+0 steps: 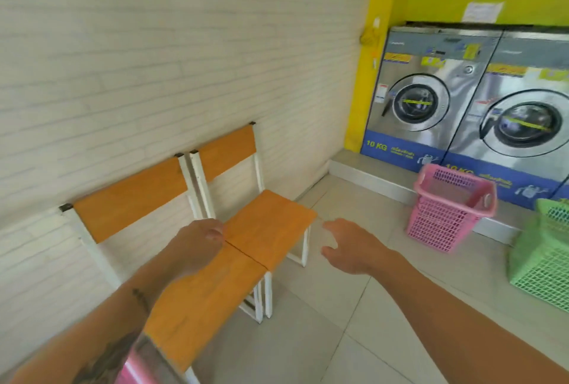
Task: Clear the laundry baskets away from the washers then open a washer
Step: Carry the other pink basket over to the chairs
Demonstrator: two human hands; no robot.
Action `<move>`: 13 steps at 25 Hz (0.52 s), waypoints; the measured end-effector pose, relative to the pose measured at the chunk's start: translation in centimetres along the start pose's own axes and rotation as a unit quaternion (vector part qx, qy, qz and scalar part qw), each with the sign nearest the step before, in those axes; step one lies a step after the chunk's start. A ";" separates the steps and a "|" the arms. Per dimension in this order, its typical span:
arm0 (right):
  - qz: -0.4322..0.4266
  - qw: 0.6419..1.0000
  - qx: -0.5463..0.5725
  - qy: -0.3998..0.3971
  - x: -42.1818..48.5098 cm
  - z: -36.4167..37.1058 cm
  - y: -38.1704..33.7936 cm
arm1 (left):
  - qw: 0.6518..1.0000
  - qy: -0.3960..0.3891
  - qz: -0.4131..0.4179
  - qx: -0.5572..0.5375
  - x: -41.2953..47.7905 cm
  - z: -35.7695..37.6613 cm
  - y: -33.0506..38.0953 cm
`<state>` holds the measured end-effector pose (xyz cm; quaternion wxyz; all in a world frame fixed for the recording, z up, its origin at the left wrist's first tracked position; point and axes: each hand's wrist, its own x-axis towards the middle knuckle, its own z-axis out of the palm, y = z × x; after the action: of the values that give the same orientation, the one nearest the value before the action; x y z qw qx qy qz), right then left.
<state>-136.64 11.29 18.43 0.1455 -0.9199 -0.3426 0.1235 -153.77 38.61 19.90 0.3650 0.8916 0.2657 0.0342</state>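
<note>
My fingers (331, 226) on the right hand (354, 248) are spread and loosely curled, holding nothing, out over the tiled floor (323, 306) just past the corner of the nearer chair seat. My left hand (197, 245) hangs over the seam where the two orange chairs (271, 223) meet; its fingers are curled inward toward the palm, and I cannot tell from this angle whether they close on anything. The chairs stand side by side with their backs against the white brick wall (154, 75).

The pink laundry basket (449, 208) sits on the floor, tilted, its rim leaning against the low step under the washers. The green laundry basket (542, 260) stands just to its right, partly cut off by the frame edge. Behind them, two steel front-loading washers (425, 100) stand side by side on the step, both round doors shut. Something pink and blurred shows at the bottom edge by my left forearm.
</note>
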 end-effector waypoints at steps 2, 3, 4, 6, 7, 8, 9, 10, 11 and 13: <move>0.032 0.999 -0.003 0.021 -1.5 -3.0 5.7 | 0.998 -0.042 0.037 -0.014 1.6 3.9 6.1; 0.051 0.998 -0.004 0.029 -2.3 -4.4 8.3 | 0.996 -0.060 0.057 -0.020 2.5 5.7 8.9; 0.069 0.997 -0.001 0.035 -3.0 -5.8 10.6 | 0.994 -0.074 0.077 -0.017 3.3 7.3 11.3; 0.103 0.993 0.014 0.055 -4.5 -8.2 15.0 | 0.989 -0.104 0.101 -0.002 5.1 10.2 15.7; 0.121 0.990 0.024 0.071 -5.1 -9.5 17.3 | 0.987 -0.123 0.107 0.007 6.4 11.6 18.0; 0.140 0.986 0.033 0.086 -5.7 -10.6 19.3 | 0.984 -0.135 0.115 0.019 7.7 12.9 20.0; 0.157 0.982 0.039 0.099 -6.1 -11.6 21.1 | 0.982 -0.135 0.127 0.027 9.1 14.1 22.0; 0.174 0.978 0.044 0.109 -6.4 -12.6 23.0 | 0.981 -0.133 0.140 0.026 10.5 15.5 24.0; 0.187 0.975 0.046 0.115 -6.5 -13.5 24.7 | 0.980 -0.133 0.148 0.014 11.9 16.9 25.9; 0.203 0.970 0.049 0.122 -5.8 -15.2 28.5 | 0.976 -0.138 0.166 -0.009 15.3 20.1 29.6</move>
<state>-118.98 -15.99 23.26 0.2031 -0.9701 -0.1219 0.0536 -122.23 16.02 22.98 0.3950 0.9163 0.0604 -0.0269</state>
